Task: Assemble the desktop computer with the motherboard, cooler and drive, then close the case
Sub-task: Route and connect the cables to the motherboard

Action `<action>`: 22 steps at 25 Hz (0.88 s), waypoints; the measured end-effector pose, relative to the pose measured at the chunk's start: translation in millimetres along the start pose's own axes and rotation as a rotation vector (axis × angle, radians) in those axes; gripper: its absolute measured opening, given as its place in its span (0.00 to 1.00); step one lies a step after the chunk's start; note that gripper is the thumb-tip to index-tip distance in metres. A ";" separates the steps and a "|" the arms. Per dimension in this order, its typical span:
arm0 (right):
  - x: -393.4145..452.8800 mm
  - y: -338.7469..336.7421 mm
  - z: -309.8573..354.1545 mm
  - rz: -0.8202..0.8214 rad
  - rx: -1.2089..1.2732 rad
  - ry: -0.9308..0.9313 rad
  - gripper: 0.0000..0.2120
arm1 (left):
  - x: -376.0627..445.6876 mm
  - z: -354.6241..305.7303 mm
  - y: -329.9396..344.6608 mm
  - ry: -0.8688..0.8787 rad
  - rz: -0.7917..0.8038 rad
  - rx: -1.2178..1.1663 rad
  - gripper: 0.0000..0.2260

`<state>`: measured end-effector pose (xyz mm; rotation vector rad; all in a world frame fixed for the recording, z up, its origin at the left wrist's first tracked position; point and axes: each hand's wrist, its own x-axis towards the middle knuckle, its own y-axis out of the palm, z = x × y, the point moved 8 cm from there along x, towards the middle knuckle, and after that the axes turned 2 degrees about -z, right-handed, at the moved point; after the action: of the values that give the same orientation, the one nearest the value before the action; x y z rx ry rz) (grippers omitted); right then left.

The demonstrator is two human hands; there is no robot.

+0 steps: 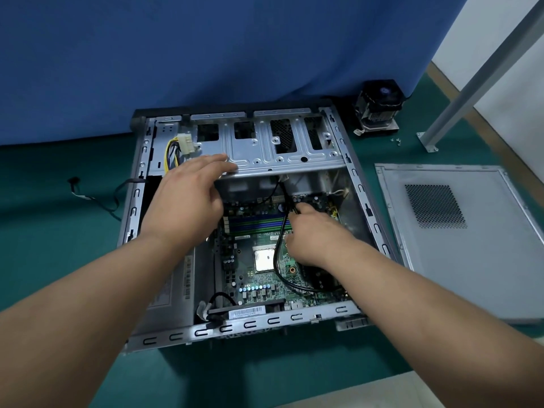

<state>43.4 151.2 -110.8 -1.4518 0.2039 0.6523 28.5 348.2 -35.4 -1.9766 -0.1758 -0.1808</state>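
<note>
The case (pixel 164 338) lies on its side on the green mat (pixel 59 231) with its open face up, and everything below is placed from it. Its near rim is a slotted metal rail, with bare mat in front of it. Just inside that rail a black fan (pixel 247 312) with a barcode label sits against the wall. Left of the fan, in the near-left corner, lies the grey power supply (pixel 170 290).

The motherboard (pixel 265 278) lies flat in the case floor, its pale processor (pixel 265 260) exposed at the centre with open board around it. A black cable (pixel 278 254) loops across the board's right half.

The right hand (pixel 312 234) reaches in over the board's right side, fingers curled and pinching that cable close to the board's far edge, under the drive cage (pixel 265 148). The left hand (pixel 188 195) hovers over the board's far-left part, fingers stretched out and loosely spread, tips at the cage's near lip, holding nothing; whether they touch the lip I cannot tell.

Yellow and black wires with a white plug (pixel 187 145) rest on the cage's left end.

Right of the case, just apart from its wall, the side panel (pixel 459 240) lies flat. Beyond the case's far-right corner stands the cooler (pixel 378 108), with small screws (pixel 396 141) on the mat beside it. A thin cable (pixel 97 198) trails out left of the case.
</note>
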 end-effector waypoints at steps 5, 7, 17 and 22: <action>-4.0 7.4 2.7 0.068 -0.115 -0.034 0.29 | 0.2 2.2 0.5 -0.002 -0.006 -0.011 0.26; -9.6 18.0 6.7 0.133 -0.154 -0.070 0.34 | 0.6 1.9 0.9 0.002 -0.008 -0.012 0.26; -2.1 13.9 11.1 -0.045 -0.133 -0.003 0.39 | 0.2 -0.4 -0.8 0.003 -0.008 -0.022 0.24; -4.5 11.6 12.0 -0.108 -0.074 -0.025 0.32 | 1.9 1.8 -0.3 -0.008 0.022 -0.017 0.24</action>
<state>30.6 161.2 -116.8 -1.5141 0.0821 0.5949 30.4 350.1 -35.4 -1.9956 -0.1577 -0.1605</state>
